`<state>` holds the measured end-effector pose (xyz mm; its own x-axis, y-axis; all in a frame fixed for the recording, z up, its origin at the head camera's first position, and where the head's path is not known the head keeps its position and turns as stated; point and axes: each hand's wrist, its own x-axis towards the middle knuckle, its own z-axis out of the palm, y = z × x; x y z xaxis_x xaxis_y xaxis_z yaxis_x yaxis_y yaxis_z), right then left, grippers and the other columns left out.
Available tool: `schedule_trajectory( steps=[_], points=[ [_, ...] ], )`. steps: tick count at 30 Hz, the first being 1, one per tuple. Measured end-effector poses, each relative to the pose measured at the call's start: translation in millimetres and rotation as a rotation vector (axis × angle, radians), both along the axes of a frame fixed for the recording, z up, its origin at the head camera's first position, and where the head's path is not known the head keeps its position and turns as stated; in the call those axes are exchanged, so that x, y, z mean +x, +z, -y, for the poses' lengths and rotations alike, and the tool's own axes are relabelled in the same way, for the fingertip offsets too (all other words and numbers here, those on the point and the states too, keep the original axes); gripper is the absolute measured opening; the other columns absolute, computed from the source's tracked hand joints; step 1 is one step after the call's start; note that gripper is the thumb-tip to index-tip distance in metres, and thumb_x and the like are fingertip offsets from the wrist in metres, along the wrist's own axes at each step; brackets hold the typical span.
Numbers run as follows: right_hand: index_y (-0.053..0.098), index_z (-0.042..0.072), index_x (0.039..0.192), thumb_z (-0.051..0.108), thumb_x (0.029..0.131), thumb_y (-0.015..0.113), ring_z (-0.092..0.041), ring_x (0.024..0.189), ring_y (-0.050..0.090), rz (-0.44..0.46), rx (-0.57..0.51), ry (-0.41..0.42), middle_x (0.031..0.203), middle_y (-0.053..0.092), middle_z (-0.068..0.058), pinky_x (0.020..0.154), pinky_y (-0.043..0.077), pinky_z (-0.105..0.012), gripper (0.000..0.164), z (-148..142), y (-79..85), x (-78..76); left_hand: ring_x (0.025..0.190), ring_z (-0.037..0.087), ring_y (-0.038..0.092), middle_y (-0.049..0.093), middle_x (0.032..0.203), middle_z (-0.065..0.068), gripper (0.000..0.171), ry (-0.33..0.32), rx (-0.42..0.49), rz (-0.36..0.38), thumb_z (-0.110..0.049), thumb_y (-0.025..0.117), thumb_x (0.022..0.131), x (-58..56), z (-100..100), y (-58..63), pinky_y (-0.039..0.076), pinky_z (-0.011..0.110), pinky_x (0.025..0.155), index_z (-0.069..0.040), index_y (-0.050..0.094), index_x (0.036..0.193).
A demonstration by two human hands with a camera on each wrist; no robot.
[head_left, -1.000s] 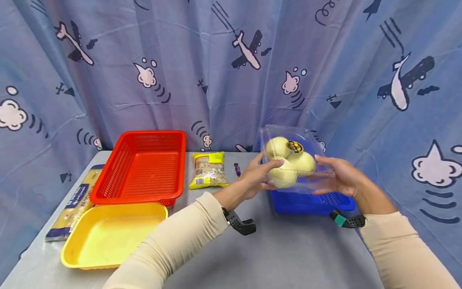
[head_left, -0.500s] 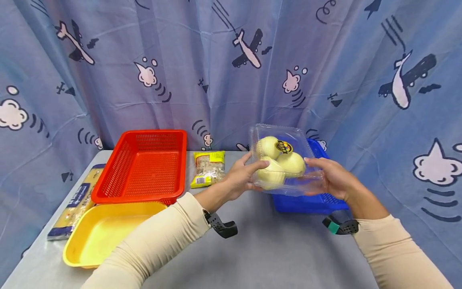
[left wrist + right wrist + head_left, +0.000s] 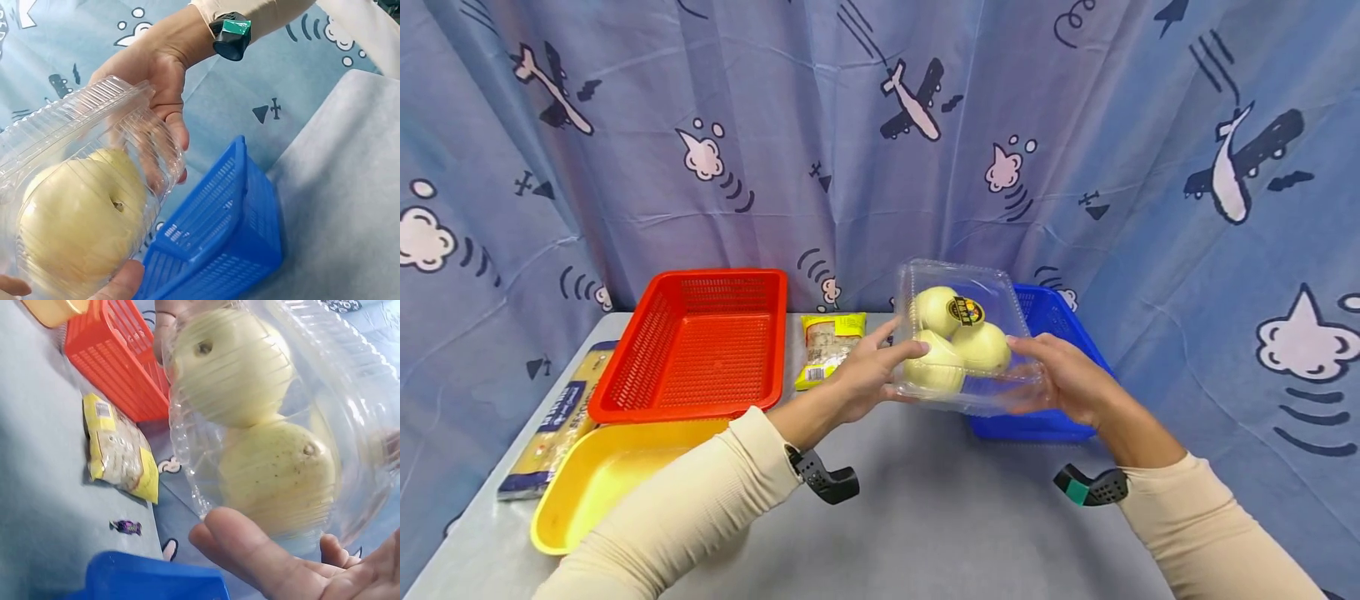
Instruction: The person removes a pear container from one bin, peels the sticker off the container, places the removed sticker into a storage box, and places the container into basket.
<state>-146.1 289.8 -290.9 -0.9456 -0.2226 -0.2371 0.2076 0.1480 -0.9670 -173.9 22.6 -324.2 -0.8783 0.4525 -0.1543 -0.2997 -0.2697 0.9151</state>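
Observation:
A clear plastic clamshell box [image 3: 996,296] is held up off the table, above the near left part of the blue basket [image 3: 1056,321]. Inside it are three pale yellow round fruits [image 3: 934,364], and a dark round label [image 3: 967,311] is on the lid. My left hand [image 3: 867,375] grips the box's left side, thumb on top. At the opposite side, my right hand [image 3: 1070,379] holds it with the thumb along the upper face. Through the plastic, the right wrist view shows two of the fruits [image 3: 231,369] close up.
To the left are a red basket [image 3: 718,350], a yellow tray [image 3: 625,475] and a long flat gold-and-blue packet [image 3: 557,425]. Behind my left hand lies a yellow-edged bag [image 3: 831,346]. A small purple wrapped candy [image 3: 126,527] shows in the right wrist view.
Both hands have carried the box of fruits leftward, from over the blue basket toward the yellow-edged bag. More of the blue basket's far side is uncovered. The grip looks the same.

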Motion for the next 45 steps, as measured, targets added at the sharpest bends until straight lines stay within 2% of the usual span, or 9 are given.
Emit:
schedule_trajectory(
  steps=[5, 11, 20, 26, 32, 36, 40, 45],
  points=[
    [0.030, 0.003, 0.106, 0.034, 0.100, 0.052, -0.042, 0.090, 0.066, -0.014, 0.009, -0.002, 0.104, 0.061, -0.021, 0.073, 0.052, -0.055, 0.039, 12, -3.3, 4.0, 0.136, 0.044, 0.024, 0.023, 0.153, 0.015, 0.081, -0.001, -0.019, -0.005, -0.019, 0.069, 0.085, 4.7, 13, -1.0, 0.042, 0.059, 0.093, -0.024, 0.026, 0.153],
    [0.031, 0.000, 0.109, 0.036, 0.099, 0.053, -0.041, 0.087, 0.067, -0.025, 0.019, -0.002, 0.110, 0.056, -0.026, 0.072, 0.053, -0.053, 0.043, 26, -8.5, 7.5, 0.135, 0.039, 0.028, 0.026, 0.150, 0.017, 0.081, 0.003, -0.014, -0.021, -0.019, 0.066, 0.086, 10.7, 28, -3.7, 0.033, 0.061, 0.100, -0.022, 0.023, 0.155],
    [0.032, 0.001, 0.108, 0.035, 0.099, 0.054, -0.044, 0.088, 0.066, -0.040, 0.036, -0.013, 0.112, 0.055, -0.030, 0.066, 0.055, -0.050, 0.042, 44, -21.0, 11.1, 0.125, 0.039, 0.041, 0.031, 0.142, 0.022, 0.081, 0.040, -0.019, -0.025, -0.016, 0.065, 0.085, 17.0, 47, -14.3, 0.044, 0.050, 0.094, -0.019, 0.023, 0.154],
    [0.033, 0.002, 0.107, 0.032, 0.099, 0.054, -0.039, 0.084, 0.068, -0.046, 0.023, -0.018, 0.108, 0.054, -0.025, 0.062, 0.057, -0.046, 0.038, 56, -32.0, 11.1, 0.120, 0.034, 0.047, 0.037, 0.137, 0.021, 0.080, 0.061, -0.020, -0.028, -0.014, 0.064, 0.085, 21.0, 60, -24.7, 0.048, 0.044, 0.088, -0.022, 0.025, 0.154],
    [0.035, 0.003, 0.105, 0.030, 0.098, 0.056, -0.034, 0.082, 0.069, -0.029, 0.006, -0.037, 0.109, 0.054, -0.019, 0.058, 0.057, -0.040, 0.035, 63, -44.7, 11.2, 0.107, 0.030, 0.054, 0.036, 0.136, 0.023, 0.081, 0.081, -0.002, 0.006, -0.011, 0.064, 0.086, 26.1, 66, -33.7, 0.050, 0.042, 0.084, -0.024, 0.023, 0.155],
    [0.036, 0.004, 0.103, 0.029, 0.096, 0.058, -0.030, 0.074, 0.069, -0.030, 0.013, -0.053, 0.104, 0.054, -0.017, 0.056, 0.056, -0.039, 0.034, 67, -53.4, 11.0, 0.108, 0.030, 0.054, 0.033, 0.138, 0.023, 0.082, 0.097, -0.005, 0.022, -0.009, 0.066, 0.085, 28.6, 69, -40.2, 0.050, 0.042, 0.084, -0.023, 0.024, 0.155],
    [0.036, 0.005, 0.102, 0.029, 0.094, 0.062, -0.021, 0.064, 0.063, -0.024, 0.033, -0.074, 0.094, 0.055, -0.013, 0.053, 0.055, -0.035, 0.036, 71, -62.5, 10.7, 0.112, 0.032, 0.050, 0.031, 0.141, 0.023, 0.082, 0.108, -0.021, 0.029, -0.007, 0.065, 0.084, 30.0, 72, -48.1, 0.050, 0.041, 0.085, -0.022, 0.026, 0.154],
    [0.036, 0.005, 0.102, 0.030, 0.093, 0.063, -0.021, 0.062, 0.062, -0.010, 0.042, -0.091, 0.092, 0.057, -0.012, 0.049, 0.052, -0.031, 0.037, 76, -74.2, 10.6, 0.111, 0.032, 0.051, 0.031, 0.143, 0.023, 0.083, 0.122, -0.033, 0.046, -0.005, 0.065, 0.083, 31.4, 76, -57.2, 0.050, 0.041, 0.084, -0.019, 0.025, 0.154]
  ],
)
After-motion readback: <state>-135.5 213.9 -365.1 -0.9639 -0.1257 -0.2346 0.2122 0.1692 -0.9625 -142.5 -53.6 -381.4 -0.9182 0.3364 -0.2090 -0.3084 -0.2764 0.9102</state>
